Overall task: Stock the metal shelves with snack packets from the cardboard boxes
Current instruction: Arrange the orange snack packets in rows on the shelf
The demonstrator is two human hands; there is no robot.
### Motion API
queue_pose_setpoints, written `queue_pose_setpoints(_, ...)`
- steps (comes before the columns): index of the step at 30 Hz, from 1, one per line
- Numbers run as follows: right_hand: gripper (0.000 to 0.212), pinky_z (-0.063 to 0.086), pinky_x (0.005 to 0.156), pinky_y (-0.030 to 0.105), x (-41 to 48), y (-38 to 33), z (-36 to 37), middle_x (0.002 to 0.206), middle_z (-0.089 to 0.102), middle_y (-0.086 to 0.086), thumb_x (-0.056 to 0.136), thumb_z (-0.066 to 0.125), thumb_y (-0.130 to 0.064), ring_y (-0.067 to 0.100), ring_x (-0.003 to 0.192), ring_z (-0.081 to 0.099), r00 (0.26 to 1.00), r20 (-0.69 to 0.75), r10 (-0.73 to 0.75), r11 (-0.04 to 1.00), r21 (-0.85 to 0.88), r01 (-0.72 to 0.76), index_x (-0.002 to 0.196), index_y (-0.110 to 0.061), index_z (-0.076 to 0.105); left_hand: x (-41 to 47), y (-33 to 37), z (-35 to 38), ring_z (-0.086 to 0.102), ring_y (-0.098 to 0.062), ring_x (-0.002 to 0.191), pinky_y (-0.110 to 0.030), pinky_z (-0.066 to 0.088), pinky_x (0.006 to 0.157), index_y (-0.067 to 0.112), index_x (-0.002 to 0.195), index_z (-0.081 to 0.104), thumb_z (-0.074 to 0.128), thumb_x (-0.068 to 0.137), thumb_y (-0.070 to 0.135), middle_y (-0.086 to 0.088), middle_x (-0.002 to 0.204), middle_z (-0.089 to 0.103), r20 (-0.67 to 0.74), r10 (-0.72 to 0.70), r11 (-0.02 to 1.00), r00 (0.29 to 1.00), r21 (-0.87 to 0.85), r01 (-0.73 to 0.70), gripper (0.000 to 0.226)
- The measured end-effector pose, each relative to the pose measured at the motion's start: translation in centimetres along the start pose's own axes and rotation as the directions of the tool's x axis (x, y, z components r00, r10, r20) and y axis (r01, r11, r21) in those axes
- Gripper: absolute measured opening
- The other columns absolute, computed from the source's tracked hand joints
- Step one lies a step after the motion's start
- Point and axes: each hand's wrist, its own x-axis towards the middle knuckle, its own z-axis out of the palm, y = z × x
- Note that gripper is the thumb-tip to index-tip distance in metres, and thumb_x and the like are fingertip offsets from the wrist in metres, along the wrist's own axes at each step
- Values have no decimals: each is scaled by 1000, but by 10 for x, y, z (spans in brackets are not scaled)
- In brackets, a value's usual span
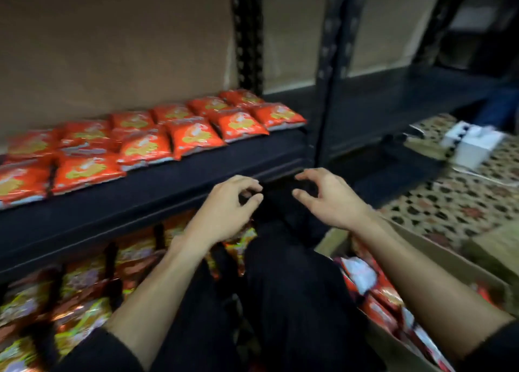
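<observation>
Black metal shelf (174, 186) crosses mid-frame, bearing two rows of orange snack packets (193, 135) at left. Cardboard box (449, 259), lower right, contains further packets. Left hand (224, 211) and right hand (331, 200) hover at centre beside the shelf edge, fingers (309, 173) loosely curled, gripping nothing.

Two rows of shiny orange snack packets (193, 137) lie flat on the black metal shelf (157, 192) (toward its back). Under it sit yellow and red packets (84, 287). The open brown cardboard box (438, 249) on the right holds red packets (377, 294).
</observation>
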Motion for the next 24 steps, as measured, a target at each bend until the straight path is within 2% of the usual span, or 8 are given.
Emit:
queue_pose_setpoints(3, 40, 29, 102, 19, -35, 59, -3, 139, 55, 8, 96, 62, -30, 23, 129, 51, 991, 6, 134, 991, -6, -134, 132, -13, 60, 15, 15, 57, 59, -5, 99, -26, 47, 81, 21, 112, 70, 61, 95, 29, 12, 122, 61, 186, 37, 999, 982, 27, -43, 21)
queue_pose_setpoints(7, 35, 36, 98, 28, -91, 143, -3, 123, 62, 13, 92, 65, -27, 28, 119, 56, 933, -15, 359, 933, 32, -359, 123, -11, 65, 38, 36, 125, 56, -6, 103, -17, 34, 75, 20, 119, 67, 60, 95, 34, 9, 128, 58, 426, 57, 992, 903, 80, -100, 28)
queue_pose_setpoints(10, 30, 37, 91, 35, -139, 205, 0, 110, 63, 19, 91, 65, -24, 37, 110, 58, 822, -79, 564, 824, -2, -566, 112, -3, 66, 59, 44, 171, 56, -14, 108, -19, 38, 85, 17, 123, 64, 61, 95, 35, 1, 131, 56, 585, 21, 982, 811, 139, -126, 34)
queue_pose_setpoints(13, 30, 43, 95, 41, -182, 256, 7, 114, 62, 26, 86, 67, -21, 44, 111, 57, 670, -219, 710, 688, 11, -725, 106, 0, 66, 79, 48, 209, 50, -21, 126, -22, 36, 100, 14, 132, 58, 61, 94, 36, -8, 140, 49, 711, -73, 973, 700, 206, -107, 44)
queue_pose_setpoints(17, 40, 44, 101, 47, -212, 292, 9, 126, 56, 27, 85, 62, -10, 45, 117, 52, 485, -389, 783, 566, 121, -816, 124, -3, 60, 98, 48, 245, 21, -25, 148, -22, 21, 111, 13, 146, 44, 53, 99, 36, -19, 157, 28, 771, -165, 947, 615, 299, -121, 53)
queue_pose_setpoints(19, 52, 42, 101, 47, -213, 298, 9, 130, 54, 28, 86, 57, -3, 45, 119, 51, 415, -381, 826, 517, 221, -827, 137, -5, 50, 104, 45, 261, 27, -27, 146, -23, 23, 111, 12, 147, 43, 54, 99, 35, -20, 154, 32, 771, -188, 936, 609, 328, -126, 55)
queue_pose_setpoints(21, 65, 42, 102, 47, -206, 292, 11, 133, 54, 28, 87, 55, -1, 44, 120, 53, 394, -350, 850, 499, 296, -815, 149, -11, 37, 107, 41, 270, 38, -29, 139, -25, 30, 108, 9, 145, 44, 57, 96, 34, -18, 150, 40, 757, -204, 928, 620, 351, -123, 56)
queue_pose_setpoints(24, 73, 48, 93, 52, -200, 285, 15, 118, 65, 27, 86, 58, -6, 46, 104, 63, 375, -389, 841, 498, 289, -817, 153, -19, 31, 112, 36, 279, 49, -32, 130, -31, 39, 102, 7, 142, 48, 59, 95, 27, -18, 142, 51, 726, -224, 921, 650, 376, -103, 51)
